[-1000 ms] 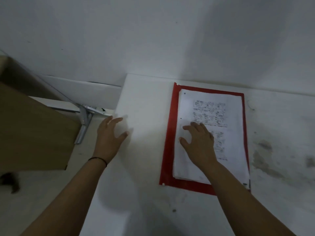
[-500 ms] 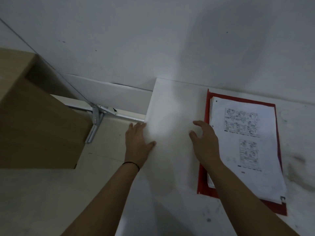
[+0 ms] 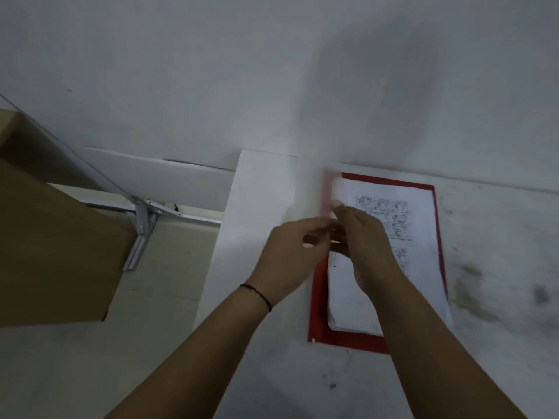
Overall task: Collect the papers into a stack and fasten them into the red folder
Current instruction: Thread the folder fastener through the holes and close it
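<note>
- The red folder [image 3: 317, 328] lies open and flat on the white tabletop [image 3: 499, 297], with the stack of papers [image 3: 423, 225] lying on it; red border shows on the far, right and near sides of the stack.
- The top sheet carries small printed comic-like panels, just to the right of the right hand's fingers.
- The left hand [image 3: 287, 258] and the right hand [image 3: 363, 243] meet over the folder's left margin, roughly midway along the stack's left edge.
- The left hand's fingers [image 3: 314, 234] are curled, thumb and fingertips drawn together as in a pinch; motion blur hides what, if anything, sits between them, so the viewer cannot tell whether they hold something.
- The right hand's fingers [image 3: 341, 207] are bent and point towards the left hand's fingertips; blur keeps one from telling whether they grip anything or merely touch the paper edge.
- Beyond the fingertips, a pale pink, blurred strip [image 3: 326, 192] runs along the folder's far-left edge, beside the stack's lifted-looking corner; what it is cannot be made out.
- A small punched hole [image 3: 334, 266] shows in the paper margin just below the fingers.
- A thin black band [image 3: 257, 293] circles the left wrist.
- Well to the left of the hands stand a brown wooden panel [image 3: 54, 252] and a metal bracket [image 3: 142, 231].
- Grey smudges mark the tabletop to the right of the folder.
</note>
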Demonstrator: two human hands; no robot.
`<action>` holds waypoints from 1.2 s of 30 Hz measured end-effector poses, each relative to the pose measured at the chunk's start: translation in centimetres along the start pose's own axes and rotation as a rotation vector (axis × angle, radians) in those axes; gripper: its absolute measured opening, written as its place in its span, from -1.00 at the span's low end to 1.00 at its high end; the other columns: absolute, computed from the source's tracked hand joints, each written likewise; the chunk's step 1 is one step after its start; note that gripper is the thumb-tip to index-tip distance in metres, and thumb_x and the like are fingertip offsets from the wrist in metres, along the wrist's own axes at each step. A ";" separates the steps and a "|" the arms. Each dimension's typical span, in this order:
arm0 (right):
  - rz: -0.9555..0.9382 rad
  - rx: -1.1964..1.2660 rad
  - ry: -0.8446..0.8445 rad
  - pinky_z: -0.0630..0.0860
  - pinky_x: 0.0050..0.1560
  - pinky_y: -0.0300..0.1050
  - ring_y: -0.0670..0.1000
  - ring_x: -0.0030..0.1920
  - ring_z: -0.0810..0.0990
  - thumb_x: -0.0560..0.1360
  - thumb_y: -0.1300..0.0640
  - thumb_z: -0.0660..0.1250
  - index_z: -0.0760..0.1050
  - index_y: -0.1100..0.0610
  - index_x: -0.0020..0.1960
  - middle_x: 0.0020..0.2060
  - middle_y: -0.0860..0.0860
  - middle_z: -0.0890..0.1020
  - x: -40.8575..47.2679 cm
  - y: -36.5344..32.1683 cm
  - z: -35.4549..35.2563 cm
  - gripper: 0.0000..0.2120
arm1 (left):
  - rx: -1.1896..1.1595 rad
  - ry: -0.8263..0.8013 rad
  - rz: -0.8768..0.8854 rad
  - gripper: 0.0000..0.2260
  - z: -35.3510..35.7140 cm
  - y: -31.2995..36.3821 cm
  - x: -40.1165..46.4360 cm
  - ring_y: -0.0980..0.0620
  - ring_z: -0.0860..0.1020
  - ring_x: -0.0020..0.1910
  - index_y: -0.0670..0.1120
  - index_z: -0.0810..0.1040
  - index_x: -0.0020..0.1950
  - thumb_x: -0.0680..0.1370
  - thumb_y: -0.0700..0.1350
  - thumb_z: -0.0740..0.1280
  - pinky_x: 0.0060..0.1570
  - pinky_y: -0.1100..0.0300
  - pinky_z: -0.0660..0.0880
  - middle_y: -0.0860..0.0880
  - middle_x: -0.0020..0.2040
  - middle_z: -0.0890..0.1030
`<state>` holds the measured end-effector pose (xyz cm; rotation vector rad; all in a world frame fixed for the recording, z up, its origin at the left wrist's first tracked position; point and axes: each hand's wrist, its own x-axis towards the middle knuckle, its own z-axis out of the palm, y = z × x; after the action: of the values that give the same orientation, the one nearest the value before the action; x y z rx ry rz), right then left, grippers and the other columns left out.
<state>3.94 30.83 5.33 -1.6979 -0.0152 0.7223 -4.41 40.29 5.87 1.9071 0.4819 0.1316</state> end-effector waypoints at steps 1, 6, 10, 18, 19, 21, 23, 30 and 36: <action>-0.004 -0.012 0.012 0.63 -0.14 -0.13 0.05 -0.13 0.70 0.57 0.05 0.26 0.60 0.15 0.01 -0.16 0.08 0.71 -0.1 -0.4 -0.8 -0.78 | 0.026 -0.015 0.024 -0.76 0.9 0.7 -0.1 0.29 0.56 -0.08 0.02 0.58 0.20 0.56 -0.12 0.27 0.00 0.55 0.41 0.18 0.01 0.61; 0.059 0.050 0.066 0.63 -0.23 -0.13 0.05 -0.18 0.71 0.57 0.25 0.21 0.58 0.15 0.05 -0.10 0.10 0.69 -0.3 -1.5 -7.1 -0.82 | 0.177 -0.013 0.038 -0.72 4.9 1.9 0.8 0.25 0.51 -0.12 -0.01 0.65 0.07 0.58 0.07 0.20 -0.06 0.50 0.33 0.15 -0.08 0.66; 0.053 -0.022 0.168 0.61 -0.24 -0.10 0.10 -0.19 0.68 0.56 0.28 0.24 0.58 0.20 0.05 -0.13 0.11 0.66 -0.1 -1.0 -11.9 -0.84 | 0.414 -0.055 0.088 -0.74 7.2 -1.5 2.4 0.06 0.42 0.27 -0.01 0.53 0.25 0.57 -0.15 0.25 0.19 0.51 0.11 0.03 0.24 0.53; 0.022 -0.302 0.325 0.48 -0.43 -0.33 0.02 -0.39 0.58 0.50 0.36 0.24 0.57 0.25 0.03 -0.21 0.15 0.66 2.2 2.5 -19.0 -0.82 | 0.538 -0.195 -0.030 -0.53 10.2 -3.8 3.8 -0.02 0.23 0.45 -0.02 0.27 0.46 0.56 -0.21 0.26 0.41 0.19 0.14 -0.07 0.50 0.21; 0.019 -0.330 0.338 0.47 -0.42 -0.36 0.03 -0.37 0.58 0.49 0.36 0.26 0.56 0.26 0.04 -0.19 0.17 0.66 2.6 3.0 -19.5 -0.83 | 0.542 -0.195 -0.036 -0.52 10.5 -3.9 3.9 -0.03 0.22 0.46 -0.06 0.25 0.47 0.56 -0.21 0.26 0.43 0.17 0.14 -0.08 0.50 0.21; 0.005 -0.455 0.334 0.43 -0.38 -0.38 0.01 -0.30 0.57 0.49 0.33 0.29 0.55 0.26 0.05 -0.15 0.14 0.65 3.6 4.3 -20.5 -0.85 | 0.556 -0.196 -0.046 -0.50 11.1 -4.3 3.9 -0.03 0.21 0.47 -0.09 0.22 0.48 0.56 -0.20 0.27 0.44 0.13 0.15 -0.08 0.50 0.21; -0.026 -0.592 0.318 0.32 -0.40 -0.49 -0.13 -0.31 0.48 0.49 0.29 0.33 0.54 0.23 0.06 -0.17 0.06 0.60 4.3 5.5 -20.8 -0.85 | 0.624 -0.188 -0.029 -0.49 11.4 -4.9 3.9 -0.03 0.21 0.47 -0.11 0.20 0.49 0.56 -0.17 0.27 0.44 0.11 0.18 -0.08 0.51 0.20; -0.167 -0.803 0.255 0.49 -0.13 -0.11 0.05 -0.12 0.54 0.49 0.22 0.35 0.44 0.17 0.16 -0.05 0.13 0.58 6.3 9.3 -21.1 -0.74 | 0.830 -0.076 0.064 -0.50 12.3 -6.5 4.1 -0.06 0.30 0.43 -0.15 0.31 0.44 0.52 -0.12 0.33 0.43 0.06 0.10 -0.10 0.46 0.32; -0.466 -1.094 0.271 0.48 0.20 0.09 0.24 0.20 0.44 0.27 0.27 0.53 0.37 0.21 0.34 0.19 0.24 0.47 6.1 9.7 -20.5 -0.32 | 0.958 -0.046 0.137 -0.47 11.7 -7.1 3.9 -0.18 0.48 0.28 -0.23 0.46 0.31 0.37 -0.22 0.49 0.29 -0.07 0.31 -0.21 0.31 0.49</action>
<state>14.83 12.49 -4.49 -2.6732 -0.7020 0.0766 0.94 33.86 -5.60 2.8745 0.4114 -0.0768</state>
